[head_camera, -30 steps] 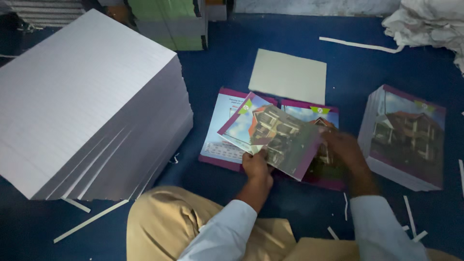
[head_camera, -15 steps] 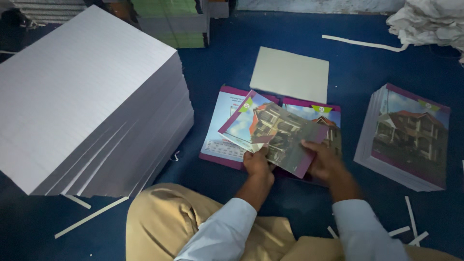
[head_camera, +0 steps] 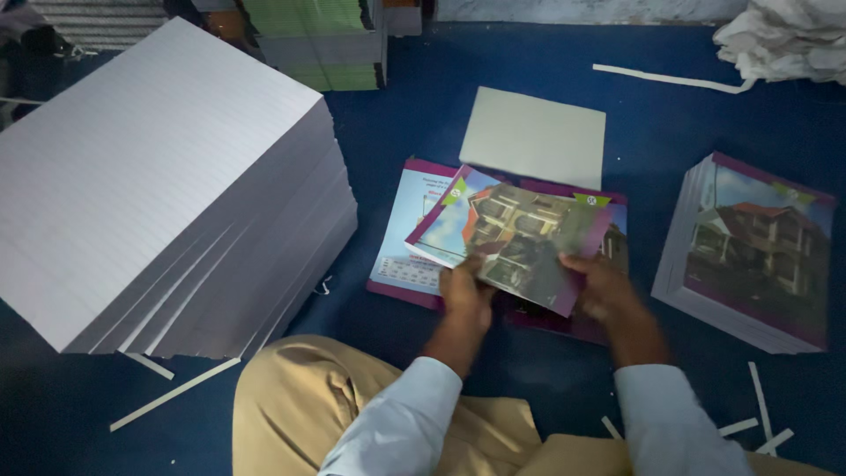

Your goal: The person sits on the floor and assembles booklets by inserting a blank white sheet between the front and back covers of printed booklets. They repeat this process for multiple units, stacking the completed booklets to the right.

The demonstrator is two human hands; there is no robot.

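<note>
- We see a printed cover sheet point(head_camera: 520, 242), purple-edged with a picture of a house, held tilted just above the blue floor point(head_camera: 529, 62).
- We see the left hand point(head_camera: 465, 295) pinching its lower left edge, fingers closed on it, and the right hand point(head_camera: 601, 286) gripping its lower right corner.
- Under it lies an open cover spread point(head_camera: 410, 238), light blue on the left with a purple border, flat on the floor.
- Just behind that we see a blank cream card point(head_camera: 533, 137).
- To the right stands a low stack of covers point(head_camera: 749, 256) bearing the same house picture.
- At the left rises a tall pile of ruled white sheets point(head_camera: 150, 185).
- We note pale paper strips point(head_camera: 176, 392) scattered on the floor, and green bundles point(head_camera: 317, 35) at the top.
</note>
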